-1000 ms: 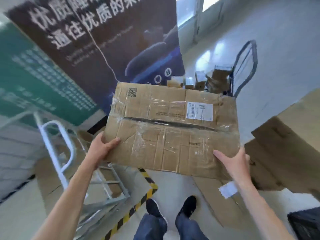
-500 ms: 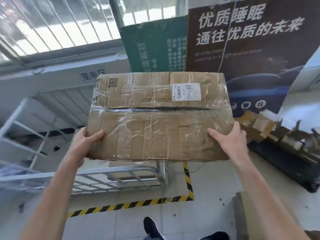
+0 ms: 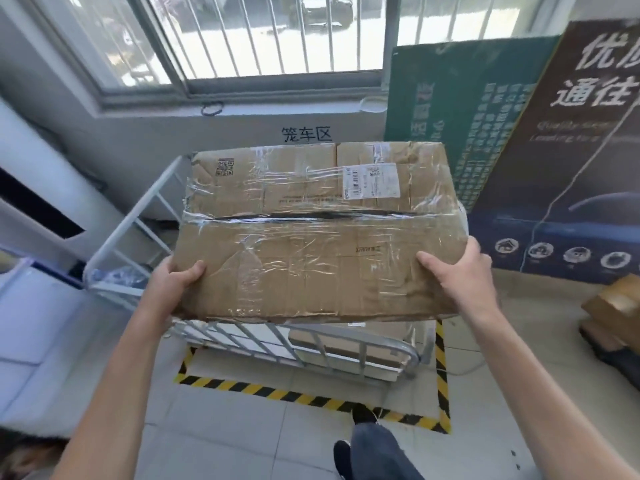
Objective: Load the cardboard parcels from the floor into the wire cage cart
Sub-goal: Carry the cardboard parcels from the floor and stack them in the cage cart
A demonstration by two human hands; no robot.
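I hold a large flat cardboard parcel (image 3: 318,233), wrapped in clear tape with a white label, in the air above the wire cage cart (image 3: 311,348). My left hand (image 3: 176,278) grips its near left corner, thumb on top. At the near right corner my right hand (image 3: 457,271) grips it the same way. The parcel hides most of the cart's inside. Under the parcel, behind the cart's near rail, another cardboard parcel (image 3: 346,341) lies in the cart.
The cart stands in a yellow-black taped floor bay (image 3: 304,396) below a barred window (image 3: 277,36). Green and dark poster boards (image 3: 519,133) lean at the right. More cardboard boxes (image 3: 616,313) sit at the right edge. My shoe (image 3: 363,414) is near the tape.
I have turned left and stepped closer, so the cart now lies straight ahead under the parcel. Both hands keep the same grip on the parcel.
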